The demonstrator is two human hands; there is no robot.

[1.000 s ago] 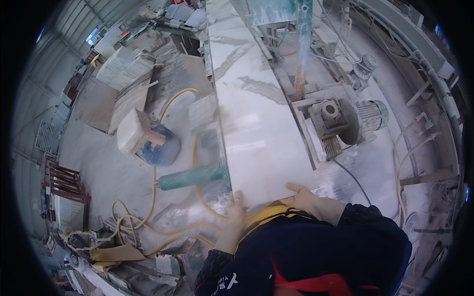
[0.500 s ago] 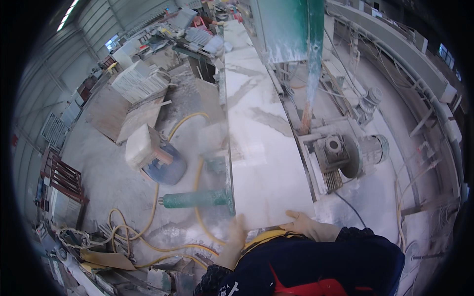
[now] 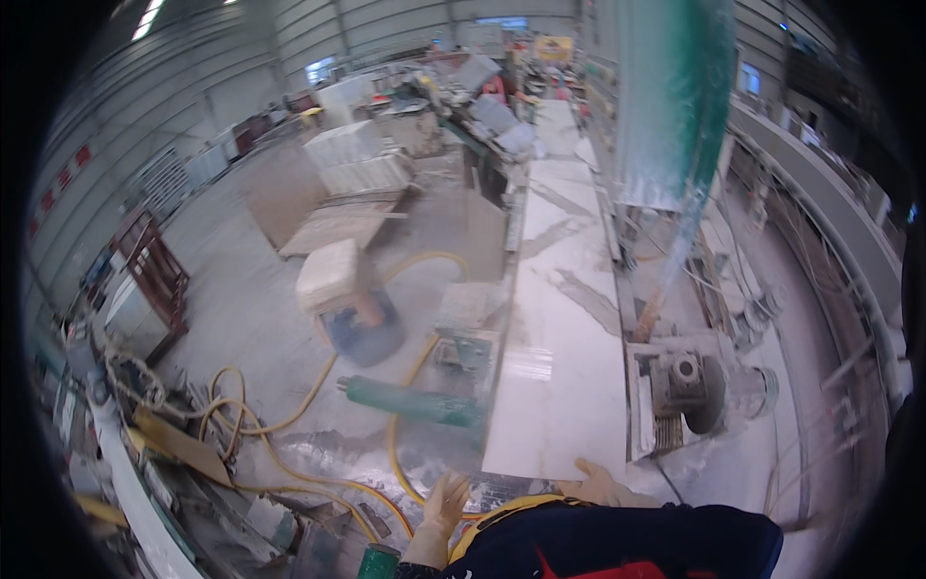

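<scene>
A long white stone slab with grey veins [image 3: 550, 386] lies lengthwise before me on a narrow machine bed. My left hand [image 3: 445, 500], in a pale glove, is off the slab, left of its near end, with its fingers spread and nothing in them. At the near right corner, my right hand [image 3: 600, 487], also gloved, rests against the slab's edge with a digit stretched out over it. Its lower part is partly hidden by my dark blue clothing, and I cannot make out any grip there.
A green roller [image 3: 415, 400] sticks out left of the slab. Right of it stands a motor unit [image 3: 690, 386], beneath a tall green machine housing [image 3: 670, 106]. A yellow hose [image 3: 289, 473] loops over the floor. Further left are a padded seat on a blue drum [image 3: 362, 328] and stacked slabs [image 3: 357, 159].
My left hand has left the slab's near end and moved aside with its fingers opening. The right hand stays at the near right corner. My view has tilted up and turned left.
</scene>
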